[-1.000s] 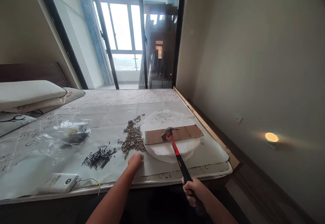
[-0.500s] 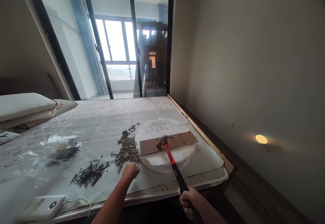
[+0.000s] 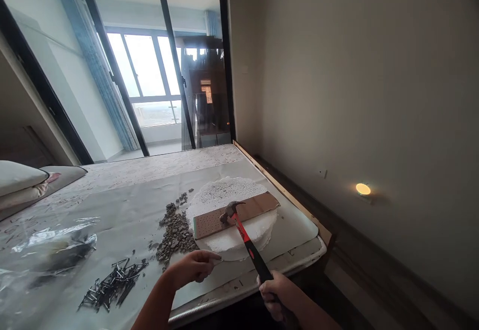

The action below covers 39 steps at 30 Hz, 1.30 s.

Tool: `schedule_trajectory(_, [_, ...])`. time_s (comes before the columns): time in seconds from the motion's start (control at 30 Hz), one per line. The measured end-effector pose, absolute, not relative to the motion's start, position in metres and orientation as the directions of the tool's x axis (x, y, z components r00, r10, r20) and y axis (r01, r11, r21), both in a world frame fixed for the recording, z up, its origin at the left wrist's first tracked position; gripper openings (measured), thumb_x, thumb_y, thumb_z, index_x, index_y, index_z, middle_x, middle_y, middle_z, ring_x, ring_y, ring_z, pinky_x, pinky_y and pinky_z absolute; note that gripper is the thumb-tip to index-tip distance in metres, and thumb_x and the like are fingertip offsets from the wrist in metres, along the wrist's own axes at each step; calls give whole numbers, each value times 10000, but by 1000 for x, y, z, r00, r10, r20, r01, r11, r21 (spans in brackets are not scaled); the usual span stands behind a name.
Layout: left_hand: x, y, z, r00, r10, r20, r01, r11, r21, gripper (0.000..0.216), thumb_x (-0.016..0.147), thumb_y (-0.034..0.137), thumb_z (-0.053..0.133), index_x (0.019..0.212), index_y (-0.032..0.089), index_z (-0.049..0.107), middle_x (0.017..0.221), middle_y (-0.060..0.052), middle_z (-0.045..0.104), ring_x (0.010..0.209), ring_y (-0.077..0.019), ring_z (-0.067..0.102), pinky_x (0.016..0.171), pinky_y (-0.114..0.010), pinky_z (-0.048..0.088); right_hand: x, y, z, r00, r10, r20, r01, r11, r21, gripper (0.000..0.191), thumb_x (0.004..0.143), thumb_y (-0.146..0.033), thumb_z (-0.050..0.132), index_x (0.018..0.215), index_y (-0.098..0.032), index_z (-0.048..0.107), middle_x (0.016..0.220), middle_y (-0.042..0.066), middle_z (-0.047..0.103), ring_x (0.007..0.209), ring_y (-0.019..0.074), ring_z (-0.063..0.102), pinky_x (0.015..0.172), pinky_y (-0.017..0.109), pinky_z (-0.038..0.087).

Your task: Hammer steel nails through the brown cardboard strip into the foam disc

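Observation:
My right hand is wrapped round the black handle of a claw hammer with a red neck. Its head rests on a brown board dotted with small holes at the left. The board lies across a round, rough white slab. My left hand hovers in front of the slab's near left edge, index finger stretched to the right and the other fingers curled. Anything inside those curled fingers is too small or hidden to make out. To its left lies a pile of dark nails.
Grey gravel is heaped left of the slab. A clear plastic bag with dark contents lies at the left. A pale sheet covers the mattress. Wooden bed edging runs along the right, beside the wall.
My left hand has turned and moved slightly, its index finger now extended rightward. The hammer stays on the board. The view has swung right, so the white device at lower left is out of sight.

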<state>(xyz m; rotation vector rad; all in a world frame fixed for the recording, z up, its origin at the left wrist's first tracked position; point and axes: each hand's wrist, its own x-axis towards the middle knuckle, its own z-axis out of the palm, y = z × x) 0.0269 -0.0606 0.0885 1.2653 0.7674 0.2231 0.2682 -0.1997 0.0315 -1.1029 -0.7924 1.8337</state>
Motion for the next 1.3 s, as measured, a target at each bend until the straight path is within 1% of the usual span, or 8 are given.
schedule_trajectory(0.17, [39,-54,94,720,619,-314,-25,476,879,245,647,196,658,888,154,674,579,22,433,501,-40,360,477,-197,249,278,-204,53,-105,920,-378,-239,-392,-889,165,554,-227,460,706,-211,400,386,-129,326,247,46,262,250,180,185])
schedule_trajectory(0.33, [56,-49,92,743,616,-262,-205,582,787,347,640,138,633,986,156,654,613,17,441,530,-45,390,484,-184,276,295,-205,55,-129,929,-347,-311,-370,-875,166,551,-254,455,699,-213,392,394,-131,320,252,43,258,241,177,183])
schedule_trajectory(0.5, [77,-40,91,714,681,-160,-357,552,753,374,650,131,668,1021,162,630,679,4,503,560,-39,417,515,-183,319,306,-202,44,-169,902,-397,-335,-431,-838,212,537,-274,472,715,-218,372,413,-134,329,262,32,231,240,169,190])
schedule_trajectory(0.6, [90,-31,89,642,753,-148,-371,473,799,425,633,175,704,1047,162,610,673,1,535,581,-53,455,570,-208,366,311,-201,35,-234,895,-380,-376,-444,-813,204,546,-271,475,709,-220,364,427,-129,340,269,33,236,242,172,224])
schedule_trajectory(0.77, [110,-13,85,451,882,-137,-176,238,955,444,562,361,748,911,124,611,714,-50,614,684,-131,568,665,-271,428,317,-199,23,-326,872,-366,-431,-481,-764,198,567,-268,492,713,-224,365,424,-132,326,266,34,227,247,168,216])
schedule_trajectory(0.93, [122,4,81,274,962,-16,55,1,998,411,613,518,640,739,129,604,765,-83,658,705,-160,600,649,-272,442,319,-201,15,-339,865,-369,-470,-496,-730,214,590,-274,521,753,-218,394,437,-131,348,277,29,240,261,160,227])
schedule_trajectory(1.1, [128,12,76,225,970,96,458,-192,868,338,688,465,552,664,140,642,635,-53,629,619,-164,567,548,-249,384,321,-203,8,-360,868,-343,-500,-490,-714,180,629,-265,531,757,-209,417,439,-126,352,276,28,233,252,167,233])
schedule_trajectory(1.3, [128,22,72,212,968,133,618,-238,749,305,721,406,500,671,156,668,611,-29,628,595,-147,558,552,-226,368,323,-202,5,-372,863,-341,-506,-497,-705,211,628,-295,553,753,-216,402,430,-135,339,265,29,243,249,161,253])
